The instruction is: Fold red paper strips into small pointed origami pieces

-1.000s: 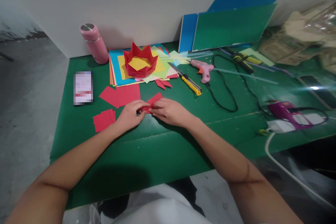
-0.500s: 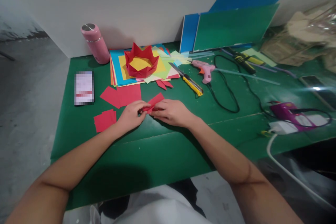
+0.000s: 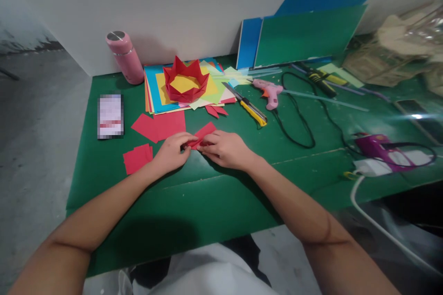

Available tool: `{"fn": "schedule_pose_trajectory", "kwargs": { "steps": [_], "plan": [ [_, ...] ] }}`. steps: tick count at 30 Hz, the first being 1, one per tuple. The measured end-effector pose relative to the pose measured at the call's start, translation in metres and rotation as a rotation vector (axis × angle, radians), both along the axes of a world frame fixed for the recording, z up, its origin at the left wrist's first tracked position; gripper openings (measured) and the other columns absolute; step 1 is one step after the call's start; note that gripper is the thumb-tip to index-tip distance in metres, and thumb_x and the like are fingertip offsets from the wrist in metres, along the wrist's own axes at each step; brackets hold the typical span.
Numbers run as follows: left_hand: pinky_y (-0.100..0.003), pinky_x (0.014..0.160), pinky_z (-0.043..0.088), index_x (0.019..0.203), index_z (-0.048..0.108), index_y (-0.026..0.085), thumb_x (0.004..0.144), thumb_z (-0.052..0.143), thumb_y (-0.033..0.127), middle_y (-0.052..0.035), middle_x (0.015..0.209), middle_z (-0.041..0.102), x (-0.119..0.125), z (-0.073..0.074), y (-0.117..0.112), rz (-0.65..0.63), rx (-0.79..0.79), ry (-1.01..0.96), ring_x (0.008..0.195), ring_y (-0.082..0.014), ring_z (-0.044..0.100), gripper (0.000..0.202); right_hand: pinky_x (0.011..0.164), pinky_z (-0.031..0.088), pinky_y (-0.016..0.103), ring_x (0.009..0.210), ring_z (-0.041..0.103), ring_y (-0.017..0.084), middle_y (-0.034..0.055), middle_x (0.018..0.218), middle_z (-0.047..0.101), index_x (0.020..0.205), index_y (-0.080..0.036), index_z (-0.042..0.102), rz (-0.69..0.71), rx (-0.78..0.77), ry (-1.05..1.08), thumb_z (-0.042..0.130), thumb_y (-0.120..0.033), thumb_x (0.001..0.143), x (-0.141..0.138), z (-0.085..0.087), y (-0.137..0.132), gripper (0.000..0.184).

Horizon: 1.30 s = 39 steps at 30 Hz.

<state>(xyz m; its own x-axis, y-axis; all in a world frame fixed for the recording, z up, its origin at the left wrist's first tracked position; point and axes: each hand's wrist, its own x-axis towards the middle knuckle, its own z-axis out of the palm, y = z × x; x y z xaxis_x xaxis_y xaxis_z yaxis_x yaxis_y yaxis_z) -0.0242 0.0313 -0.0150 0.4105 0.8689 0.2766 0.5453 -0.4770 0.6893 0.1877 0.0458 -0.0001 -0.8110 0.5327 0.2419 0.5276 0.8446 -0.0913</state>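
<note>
Between both hands, red paper (image 3: 205, 132) lies creased.

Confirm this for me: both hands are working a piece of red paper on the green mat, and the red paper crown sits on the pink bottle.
One detail is off. The red paper crown sits on the stack of coloured paper, not on the pink bottle, which stands apart to its left. The head view shows this. The rest holds: the left hand and right hand work a piece of red paper on the green mat.

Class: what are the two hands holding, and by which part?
A small folded red paper piece, pinched at its near end between left hand and right hand.
</note>
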Motion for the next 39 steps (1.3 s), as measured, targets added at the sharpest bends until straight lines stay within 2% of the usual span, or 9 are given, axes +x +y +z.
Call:
{"fn": "schedule_pose_trajectory", "kwargs": {
  "steps": [16,22,24,29,35,39],
  "plan": [
    [-0.029,0.080,0.054,0.101,0.066,0.018,0.080,0.052,0.002,-0.0048,0.100,0.070,-0.0013,-0.0004,0.0009,-0.007,-0.003,-0.005,0.088,-0.0146,0.066,0.030,0.064,0.036,0.029,0.079,0.055,0.017,0.0078,0.087,0.068,0.091,-0.015,0.074,-0.100,-0.067,-0.030,0.042,-0.028,0.097,-0.0071,0.0012,-0.0060,0.035],
    [-0.024,0.067,0.053,0.101,0.067,0.017,0.080,0.063,0.011,-0.0041,0.095,0.069,-0.0006,-0.0003,0.0009,-0.007,-0.038,-0.012,0.072,-0.0117,0.062,0.022,0.065,0.038,0.030,0.077,0.056,0.017,0.0081,0.085,0.068,0.085,-0.015,0.074,-0.110,-0.040,-0.015,0.043,-0.028,0.097,-0.0079,-0.0002,-0.0070,0.036],
    [-0.024,0.067,0.053,0.100,0.067,0.018,0.081,0.063,0.012,-0.0039,0.095,0.070,-0.0003,-0.0007,0.0013,0.001,-0.041,-0.011,0.072,-0.0113,0.061,0.020,0.066,0.038,0.029,0.078,0.057,0.016,0.0082,0.086,0.068,0.087,-0.015,0.074,-0.105,-0.042,0.005,0.043,-0.027,0.096,-0.0065,-0.0003,-0.0064,0.034],
    [-0.024,0.068,0.053,0.099,0.067,0.017,0.080,0.064,0.009,-0.0036,0.095,0.070,0.0004,-0.0011,0.0022,0.024,-0.047,0.000,0.071,-0.0111,0.061,0.021,0.066,0.038,0.027,0.081,0.058,0.016,0.0067,0.093,0.069,0.111,-0.022,0.070,0.017,-0.050,0.052,0.047,-0.027,0.095,-0.0004,0.0012,-0.0031,0.028],
    [-0.025,0.069,0.054,0.099,0.067,0.018,0.081,0.062,0.009,-0.0036,0.095,0.070,0.0011,-0.0006,0.0014,0.032,-0.040,0.010,0.073,-0.0117,0.062,0.021,0.060,0.032,0.027,0.076,0.053,0.017,0.0076,0.083,0.065,0.109,-0.023,0.071,0.022,-0.013,-0.007,0.045,-0.031,0.097,-0.0005,0.0041,-0.0037,0.030],
    [-0.026,0.070,0.054,0.099,0.067,0.018,0.081,0.061,0.009,-0.0038,0.096,0.070,0.0017,-0.0005,0.0009,0.036,-0.035,0.006,0.074,-0.0123,0.063,0.021,0.059,0.031,0.027,0.076,0.052,0.017,0.0083,0.084,0.064,0.110,-0.023,0.071,0.006,-0.033,-0.028,0.045,-0.032,0.097,-0.0020,0.0057,-0.0050,0.030]
  ]
}}
